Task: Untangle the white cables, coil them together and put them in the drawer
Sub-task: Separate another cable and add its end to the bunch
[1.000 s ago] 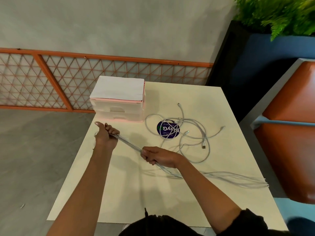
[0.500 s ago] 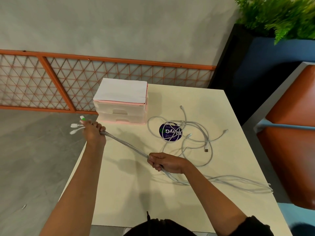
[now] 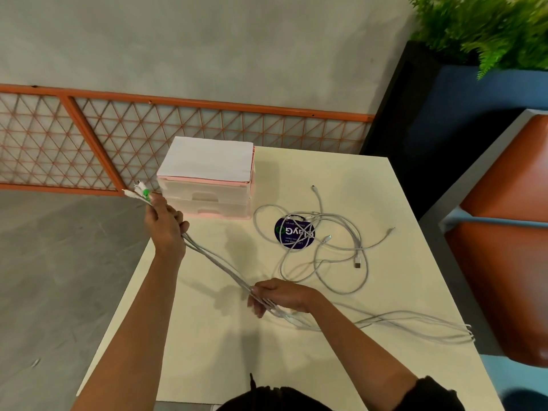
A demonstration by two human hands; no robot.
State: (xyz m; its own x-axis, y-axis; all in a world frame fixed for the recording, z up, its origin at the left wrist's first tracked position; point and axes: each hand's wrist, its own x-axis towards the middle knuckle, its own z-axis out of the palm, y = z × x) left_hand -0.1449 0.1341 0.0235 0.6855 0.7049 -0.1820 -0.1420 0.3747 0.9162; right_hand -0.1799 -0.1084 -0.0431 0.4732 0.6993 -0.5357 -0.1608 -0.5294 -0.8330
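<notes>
While the left hand (image 3: 166,229) grips the white cables (image 3: 216,261) near their plugs (image 3: 143,193), the right hand (image 3: 281,295) holds the same bundle, a loose tangle (image 3: 357,263) beyond it

Soft, even, fairly bright light fills the scene, with no hard glare on the pale table (image 3: 341,179). Shadows on the table are faint and loose-edged. The drawer unit (image 3: 207,185) at its far left corner casts one to its right. The left hand (image 3: 166,226) and right hand (image 3: 281,295) each drop a grey patch on the top, and the white cables (image 3: 219,262) lay thin lines beneath them. Beyond the table's far edge the orange railing (image 3: 189,102) bows from the wide lens. The plant (image 3: 480,28) past the far right corner looks smeared. The plugs (image 3: 139,192) off the left edge are blurred. The sticker (image 3: 293,232) at mid-table has soft print.
</notes>
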